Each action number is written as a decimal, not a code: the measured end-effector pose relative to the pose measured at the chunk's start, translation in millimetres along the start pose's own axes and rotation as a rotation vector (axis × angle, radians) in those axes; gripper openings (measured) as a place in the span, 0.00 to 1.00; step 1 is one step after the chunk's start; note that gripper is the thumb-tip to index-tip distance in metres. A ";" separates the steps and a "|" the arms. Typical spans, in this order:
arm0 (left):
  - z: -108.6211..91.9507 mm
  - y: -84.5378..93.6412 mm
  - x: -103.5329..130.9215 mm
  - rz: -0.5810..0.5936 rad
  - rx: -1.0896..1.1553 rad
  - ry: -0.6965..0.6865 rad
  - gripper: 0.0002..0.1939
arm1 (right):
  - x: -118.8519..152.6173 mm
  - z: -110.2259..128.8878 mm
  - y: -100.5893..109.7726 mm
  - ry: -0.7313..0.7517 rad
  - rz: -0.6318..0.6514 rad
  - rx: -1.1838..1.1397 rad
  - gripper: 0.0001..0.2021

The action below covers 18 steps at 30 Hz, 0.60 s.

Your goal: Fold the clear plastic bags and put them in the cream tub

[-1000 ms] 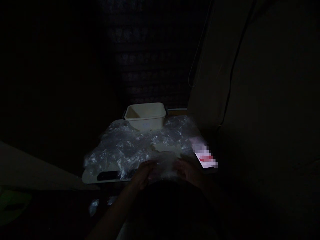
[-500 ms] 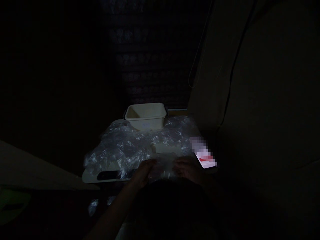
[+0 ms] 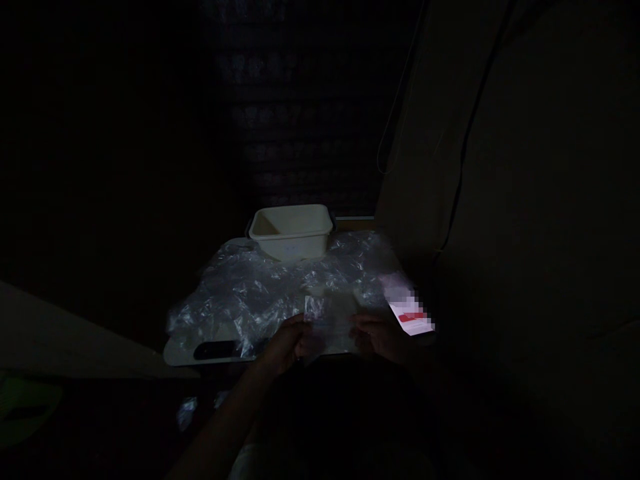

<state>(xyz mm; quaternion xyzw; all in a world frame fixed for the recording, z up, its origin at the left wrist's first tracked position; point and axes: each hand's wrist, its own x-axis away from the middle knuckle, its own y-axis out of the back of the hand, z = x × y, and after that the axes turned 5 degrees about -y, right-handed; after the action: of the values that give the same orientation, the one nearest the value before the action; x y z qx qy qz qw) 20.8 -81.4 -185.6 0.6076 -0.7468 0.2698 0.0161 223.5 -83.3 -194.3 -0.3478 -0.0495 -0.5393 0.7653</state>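
The light is very dim. My left hand (image 3: 289, 341) is closed on the edge of a small clear plastic bag (image 3: 317, 317), which stands up over the table's near edge and shines at its upper left corner. Beside the bag's right side is my right hand (image 3: 379, 337), its fingers curled in; what they pinch, if anything, is too dark and blurred to make out. A heap of crumpled clear plastic bags (image 3: 260, 280) covers much of the small white table (image 3: 180, 353) in front of my hands.
A cream plastic tub (image 3: 300, 248) with dark handles stands at the table's back. To the right lies a phone (image 3: 417, 323) with a lit screen. A dark cable (image 3: 465, 147) hangs along the right wall. Something green (image 3: 30, 407) sits low at the left.
The small bag between my hands has tilted up, its shiny corner now showing above my left fingers. My right hand has shifted slightly. The tub, heap and phone stay put.
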 end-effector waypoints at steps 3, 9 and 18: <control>-4.4 0.2 0.4 0.045 -0.062 -0.024 0.07 | -0.7 4.2 2.3 0.024 -0.029 0.060 0.05; -7.3 1.3 -14.2 -0.088 -0.534 -0.253 0.08 | -5.0 18.8 9.8 0.114 -0.165 0.216 0.10; 5.3 -13.7 -21.7 -0.230 -0.872 -0.526 0.13 | -15.4 19.0 17.5 0.338 -0.329 0.545 0.11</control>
<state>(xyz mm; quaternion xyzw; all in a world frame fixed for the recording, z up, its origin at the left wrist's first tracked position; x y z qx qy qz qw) 40.7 -65.6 -192.5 0.6700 -0.6969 -0.2316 0.1088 237.9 -56.9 -195.4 -0.0241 -0.1194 -0.6721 0.7304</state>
